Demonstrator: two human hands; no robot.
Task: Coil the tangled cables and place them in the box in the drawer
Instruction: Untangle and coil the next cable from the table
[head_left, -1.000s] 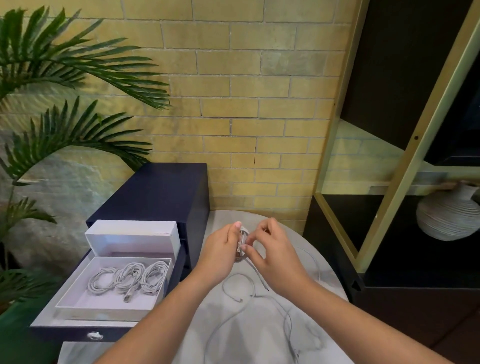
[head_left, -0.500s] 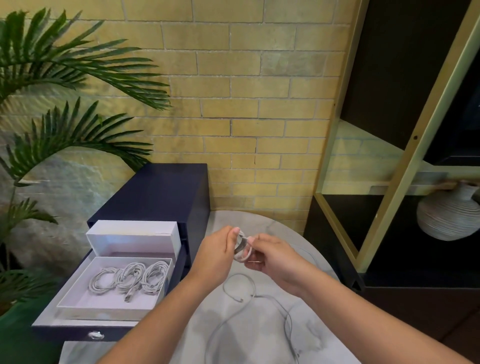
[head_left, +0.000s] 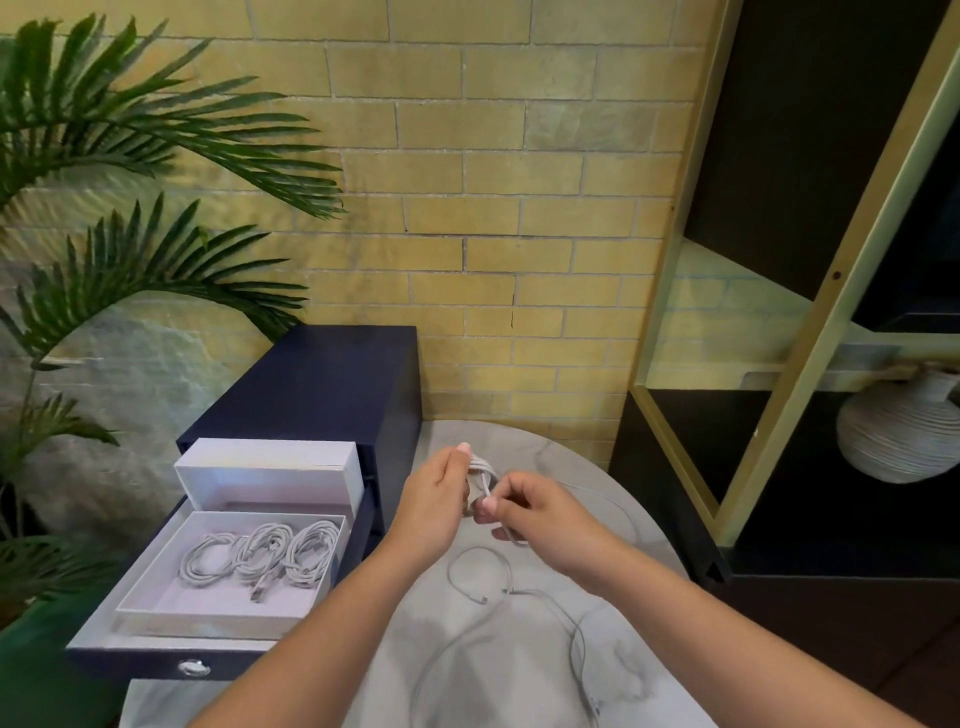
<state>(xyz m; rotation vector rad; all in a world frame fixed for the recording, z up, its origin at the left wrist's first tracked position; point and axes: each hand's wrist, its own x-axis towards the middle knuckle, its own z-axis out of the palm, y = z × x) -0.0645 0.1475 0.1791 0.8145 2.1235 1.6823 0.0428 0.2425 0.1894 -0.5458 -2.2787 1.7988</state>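
Observation:
Above the round marble table (head_left: 613, 670), my left hand (head_left: 434, 501) grips a small coil of white cable (head_left: 482, 475). My right hand (head_left: 540, 512) pinches the same cable's strand just beside the coil. Loose white cable (head_left: 480, 571) lies in loops on the table below my hands and trails toward the near edge. To the left, an open white box (head_left: 156, 603) sits in the pulled-out dark blue drawer (head_left: 156, 660), with three coiled white cables (head_left: 262, 553) inside it.
The box's white lid (head_left: 270, 470) stands at the back of the drawer, against the dark blue cabinet (head_left: 322, 384). A palm plant (head_left: 104, 156) fills the left side. A dark shelf unit with gold frame (head_left: 810, 312) and a ribbed vase (head_left: 898, 436) stands right.
My right hand has swung down and round the coil, winding the strand on. The left hand stays put holding the coil. The loose cable on the table has shifted slightly.

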